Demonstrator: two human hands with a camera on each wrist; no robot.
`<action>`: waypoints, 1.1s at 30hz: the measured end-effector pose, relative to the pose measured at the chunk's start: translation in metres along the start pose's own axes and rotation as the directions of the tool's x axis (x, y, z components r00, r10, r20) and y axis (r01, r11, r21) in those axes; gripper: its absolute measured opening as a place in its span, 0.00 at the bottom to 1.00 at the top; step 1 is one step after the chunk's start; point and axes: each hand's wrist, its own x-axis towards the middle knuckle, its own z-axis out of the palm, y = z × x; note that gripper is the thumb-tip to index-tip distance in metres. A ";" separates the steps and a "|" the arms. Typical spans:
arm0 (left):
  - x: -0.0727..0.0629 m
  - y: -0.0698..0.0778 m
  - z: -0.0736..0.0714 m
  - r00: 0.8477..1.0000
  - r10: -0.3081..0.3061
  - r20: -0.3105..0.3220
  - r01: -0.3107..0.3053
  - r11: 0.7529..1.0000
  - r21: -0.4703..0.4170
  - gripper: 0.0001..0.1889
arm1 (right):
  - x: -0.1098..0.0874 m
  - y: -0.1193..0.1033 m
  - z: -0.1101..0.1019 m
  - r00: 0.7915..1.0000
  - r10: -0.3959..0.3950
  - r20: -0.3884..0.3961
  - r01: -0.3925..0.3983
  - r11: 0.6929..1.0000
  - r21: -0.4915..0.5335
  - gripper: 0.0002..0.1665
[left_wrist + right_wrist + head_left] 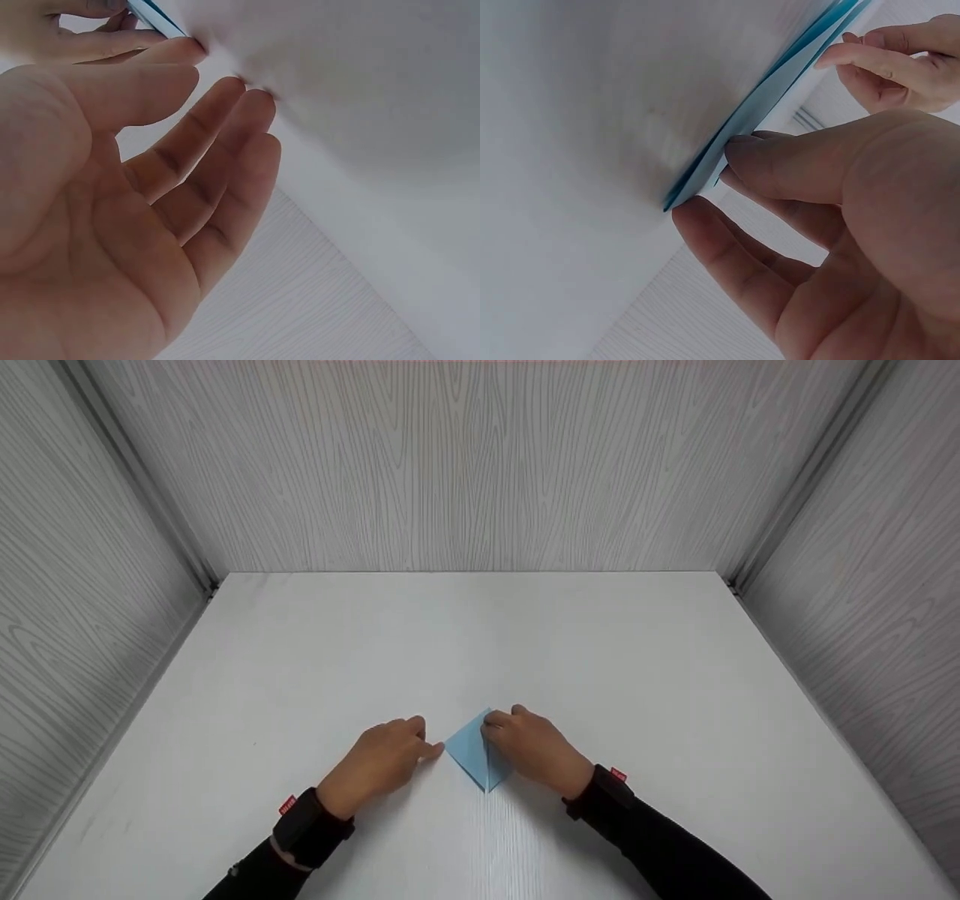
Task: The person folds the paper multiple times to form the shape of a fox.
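Note:
A light blue sheet of paper (466,748), folded into a small diamond with a slit down its middle, lies on the white table. My right hand (536,748) covers its right half and pinches the paper near the centre line. In the right wrist view, the thumb (780,165) bears on the layered paper (765,105), and another fingertip rests at its near corner. My left hand (384,757) is at the left corner, one finger reaching to the paper's tip. Its other fingers are loosely bent around nothing, as the left wrist view shows.
The white table (322,645) spreads around the paper. Grey wood-grain panels stand at the back (465,465), the left (82,607) and the right (870,607). Both wrists wear black bands with red tags.

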 end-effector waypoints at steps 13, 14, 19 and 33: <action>0.039 0.000 0.006 0.981 -0.190 -0.042 0.166 0.931 -0.324 0.11 | 0.001 -0.001 0.001 1.000 -0.007 -0.002 0.007 1.000 -0.001 0.21; 0.042 0.001 0.006 0.977 -0.209 -0.034 0.187 0.926 -0.329 0.10 | 0.002 -0.001 0.001 1.000 -0.006 -0.005 0.006 1.000 -0.001 0.21; 0.057 0.006 0.006 0.952 -0.306 0.020 0.294 0.895 -0.336 0.04 | 0.002 0.000 0.001 1.000 0.002 -0.027 -0.001 1.000 0.014 0.19; 0.069 0.012 0.009 0.916 -0.378 0.135 0.401 0.858 -0.320 0.06 | 0.003 0.001 0.002 1.000 0.002 -0.026 0.000 0.998 0.061 0.20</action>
